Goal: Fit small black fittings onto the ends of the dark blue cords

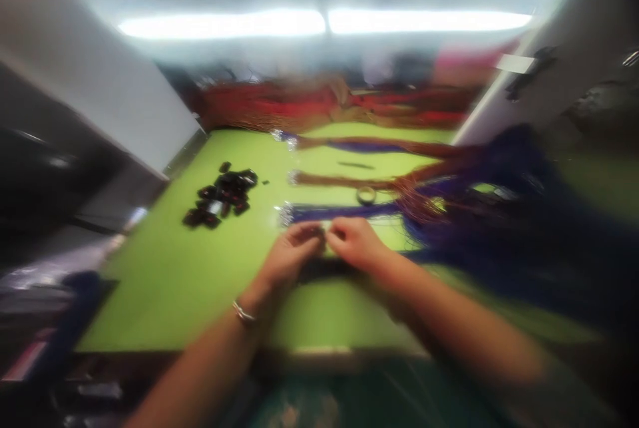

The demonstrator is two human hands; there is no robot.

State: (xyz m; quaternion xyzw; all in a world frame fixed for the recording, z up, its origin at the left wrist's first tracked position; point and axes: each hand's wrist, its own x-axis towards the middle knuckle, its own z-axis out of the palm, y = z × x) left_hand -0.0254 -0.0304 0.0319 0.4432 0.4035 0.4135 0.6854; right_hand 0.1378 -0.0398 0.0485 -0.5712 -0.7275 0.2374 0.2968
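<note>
Close together over the green tabletop [219,301], my two hands meet near its middle. My left hand [298,245] is closed around a small black connector housing [318,233]. Facing it, my right hand [352,239] makes a pinch; whatever sits between its fingertips is too small and blurred to name. Just beyond my hands lies a bundle of blue wires [344,211] with shiny metal terminals [285,214] at its left end. Brown wire bundles [344,180] lie farther back, their terminals also pointing left.
A pile of black connector housings [219,195] lies on the left. A tape roll [366,196] and a thin dark tool [355,165] rest among the bundles. A mass of blue wires [524,235] spreads over the right side. Red wires [279,105] cross the back, where another person's hand [340,90] shows.
</note>
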